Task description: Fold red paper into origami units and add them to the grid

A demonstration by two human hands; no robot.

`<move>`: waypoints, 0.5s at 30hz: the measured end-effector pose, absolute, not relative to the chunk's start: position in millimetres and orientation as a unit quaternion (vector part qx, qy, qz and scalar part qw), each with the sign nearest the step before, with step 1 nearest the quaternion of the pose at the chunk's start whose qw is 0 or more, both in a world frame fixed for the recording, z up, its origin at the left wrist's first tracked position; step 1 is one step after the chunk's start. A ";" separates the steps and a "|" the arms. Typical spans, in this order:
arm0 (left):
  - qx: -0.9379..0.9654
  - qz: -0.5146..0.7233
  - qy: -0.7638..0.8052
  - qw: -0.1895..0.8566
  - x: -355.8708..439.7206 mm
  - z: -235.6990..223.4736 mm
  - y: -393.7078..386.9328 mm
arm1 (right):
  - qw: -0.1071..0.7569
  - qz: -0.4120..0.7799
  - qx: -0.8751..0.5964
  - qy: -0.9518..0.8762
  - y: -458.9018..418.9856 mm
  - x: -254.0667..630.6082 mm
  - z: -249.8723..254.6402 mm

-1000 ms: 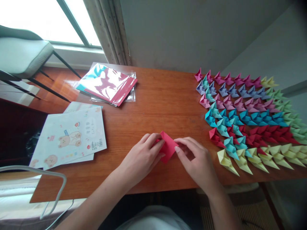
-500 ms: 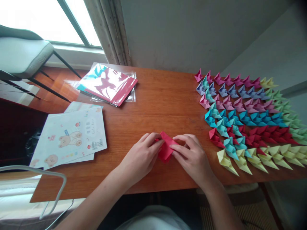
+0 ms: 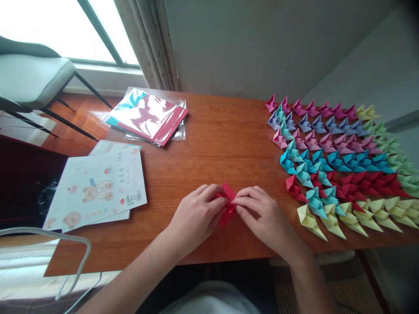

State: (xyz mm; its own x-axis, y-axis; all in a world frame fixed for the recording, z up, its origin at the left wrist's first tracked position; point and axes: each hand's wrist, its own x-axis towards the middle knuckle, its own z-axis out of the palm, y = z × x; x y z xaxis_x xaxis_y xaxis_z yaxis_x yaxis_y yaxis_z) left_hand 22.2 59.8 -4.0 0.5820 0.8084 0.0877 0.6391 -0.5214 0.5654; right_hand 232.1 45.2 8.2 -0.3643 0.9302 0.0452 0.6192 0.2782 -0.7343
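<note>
A small folded piece of red paper [image 3: 228, 203] lies on the wooden table [image 3: 209, 139] near its front edge. My left hand [image 3: 196, 213] pinches its left side, fingers curled onto it. My right hand [image 3: 262, 216] presses and pinches its right side, fingertips meeting the left hand's over the fold. Most of the red paper is hidden under my fingers. To the right, rows of several folded paper pieces [image 3: 337, 170] in pink, purple, blue, red, green and yellow lie side by side.
A clear packet of coloured paper sheets [image 3: 147, 114] lies at the back left of the table. Printed sheets with a bear drawing [image 3: 98, 187] overhang the left edge. A grey chair [image 3: 29, 74] stands by the window. A white metal frame [image 3: 65, 248] is at lower left.
My right hand has moved left over the red paper, closing the gap to my left hand. The paper has been folded narrower and shows less.
</note>
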 end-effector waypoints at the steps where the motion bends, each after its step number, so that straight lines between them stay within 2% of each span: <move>1: 0.857 0.170 0.423 0.238 22.7 -5.0 59.6 | 0.244 0.320 -0.505 -0.763 43.5 232.8 7.6; 15: 0.864 0.176 0.417 0.222 24.2 -1.7 59.4 | 0.273 0.210 -0.510 -0.788 33.0 238.7 -12.6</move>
State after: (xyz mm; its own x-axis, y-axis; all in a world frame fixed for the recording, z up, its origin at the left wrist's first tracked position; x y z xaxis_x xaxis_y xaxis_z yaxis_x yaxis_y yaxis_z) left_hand 24.2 59.4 -1.7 0.5907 0.7979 0.1197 0.6413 -0.5543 0.5305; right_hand 238.7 33.0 -12.6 -0.3302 0.9188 0.2161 0.6899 0.3912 -0.6091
